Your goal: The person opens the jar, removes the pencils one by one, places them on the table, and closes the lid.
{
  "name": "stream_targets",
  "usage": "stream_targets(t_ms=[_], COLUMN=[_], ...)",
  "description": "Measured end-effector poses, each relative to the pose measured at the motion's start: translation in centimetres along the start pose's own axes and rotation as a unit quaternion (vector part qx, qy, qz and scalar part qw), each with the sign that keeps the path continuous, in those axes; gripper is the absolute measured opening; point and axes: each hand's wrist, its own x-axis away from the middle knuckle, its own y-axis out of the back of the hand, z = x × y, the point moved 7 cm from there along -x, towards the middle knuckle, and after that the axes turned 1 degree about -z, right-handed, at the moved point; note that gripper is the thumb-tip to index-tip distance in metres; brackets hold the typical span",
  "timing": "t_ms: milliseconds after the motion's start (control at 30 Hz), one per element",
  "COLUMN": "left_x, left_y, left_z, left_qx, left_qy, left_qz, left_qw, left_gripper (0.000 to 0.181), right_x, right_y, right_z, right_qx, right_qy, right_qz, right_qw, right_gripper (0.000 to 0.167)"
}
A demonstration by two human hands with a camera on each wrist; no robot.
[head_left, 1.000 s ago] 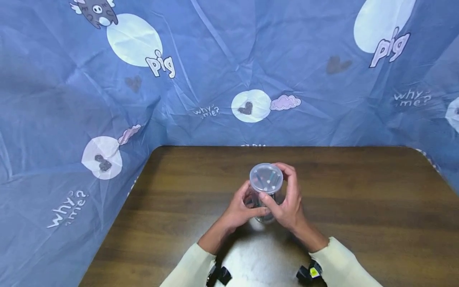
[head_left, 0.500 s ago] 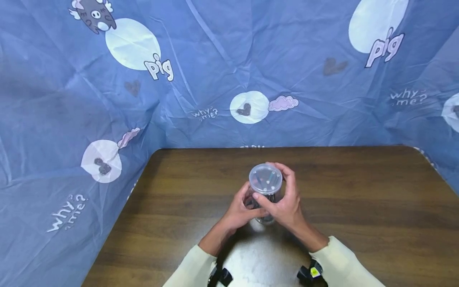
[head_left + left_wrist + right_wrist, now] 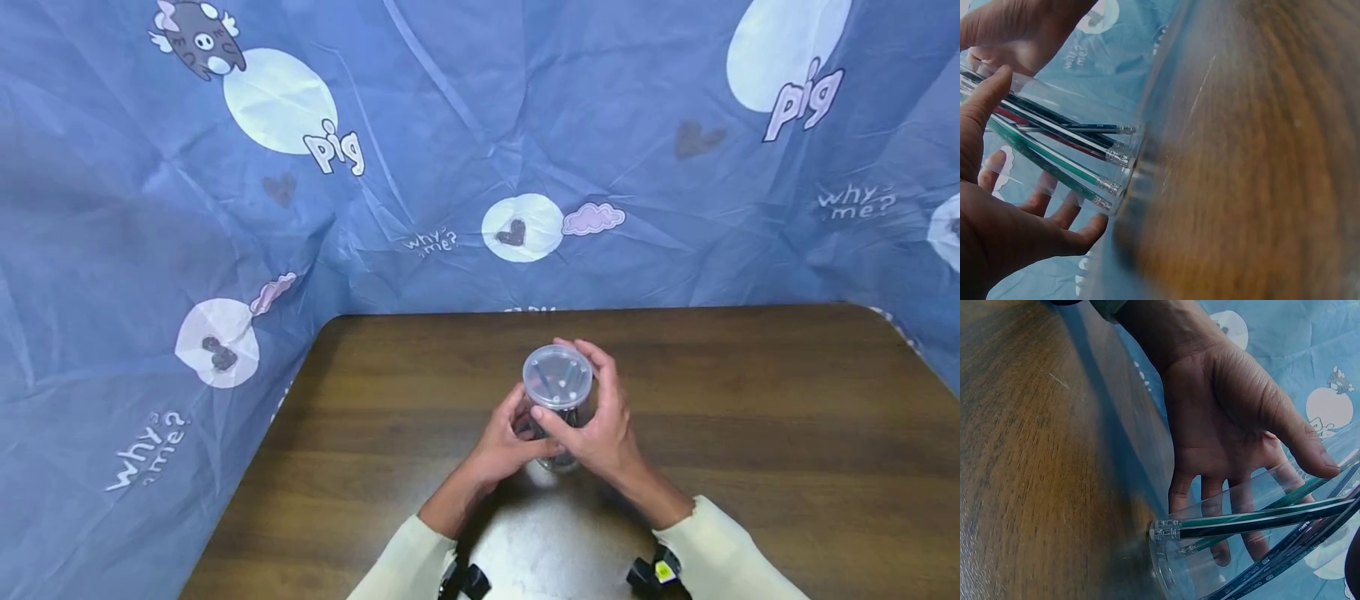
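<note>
A clear plastic jar with a round translucent lid stands upright on the table in the head view. Inside are several striped pencils, dark, green and red, with their metal-banded eraser ends at the jar's base. My left hand holds the lower left of the jar, thumb across its front and fingers along the far side. Higher up, my right hand grips it just under the lid, with thumb in front and fingers round the back. In the right wrist view, pencils show through the wall before the right fingers.
The brown wood-grain table extends to both sides and behind the jar. A blue printed cloth hangs beyond the far edge and down the left side. Small black devices sit at the cuffs.
My right thumb and fingers have slid a little leftward round the upper jar. The left hand keeps its hold and the jar stays in place. The head view has shifted slightly.
</note>
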Motion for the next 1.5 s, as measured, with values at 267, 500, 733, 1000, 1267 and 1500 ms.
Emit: stream_targets(t_ms=[267, 500, 733, 1000, 1267, 1500], left_x=[-0.3, -0.2, -0.2, -0.1, 0.2, 0.2], left_y=[-0.1, -0.1, -0.2, -0.2, -0.2, -0.2], left_z=[-0.1, 0.2, 0.1, 0.1, 0.4, 0.4], left_qx=[0.006, 0.015, 0.012, 0.006, 0.004, 0.01], left_qy=[-0.018, -0.013, -0.02, -0.005, -0.002, 0.0], left_qz=[-0.003, -0.004, -0.004, -0.004, -0.003, 0.003], left_qw=[0.9998, 0.9998, 0.9997, 1.0, 1.0, 0.9999], left_gripper=[0.082, 0.083, 0.081, 0.081, 0.082, 0.082], right_x=[1.0, 1.8, 1.9, 1.8, 1.3, 1.6], right_y=[0.3, 0.4, 0.4, 0.3, 0.2, 0.3], right_z=[-0.7, -0.6, -0.7, -1.1, 0.9, -1.1], right_qx=[0.105, 0.168, 0.163, 0.128, 0.093, 0.084], right_qy=[0.031, 0.067, 0.056, 0.06, 0.066, 0.055], right_qz=[-0.102, -0.172, -0.168, -0.15, -0.129, -0.114], right_qw=[0.9887, 0.9683, 0.9706, 0.9784, 0.985, 0.9884], right_gripper=[0.085, 0.084, 0.078, 0.079, 0.074, 0.076])
